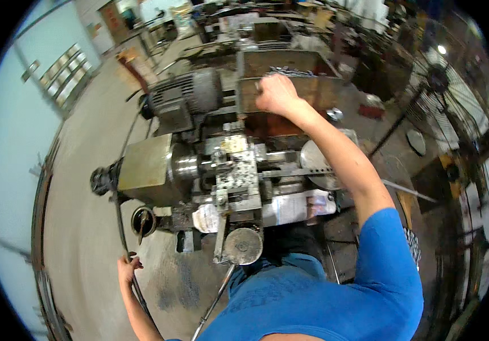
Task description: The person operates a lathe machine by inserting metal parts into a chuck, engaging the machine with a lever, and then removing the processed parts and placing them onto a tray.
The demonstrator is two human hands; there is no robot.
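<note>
At far left the left hand point(128, 268) was at a long dark rod point(121, 227), touching it; whether its grip was closed around it, I couldn't tell. Right of that stood a pot point(143, 220) with a stick in it (a grimy little thing), then the motor point(196, 91) behind the machine point(236, 173). Farther right, the right hand point(278, 94) was curled above the front of a box point(321, 94) of metal pieces point(293, 72), its grip hidden from me.
</note>
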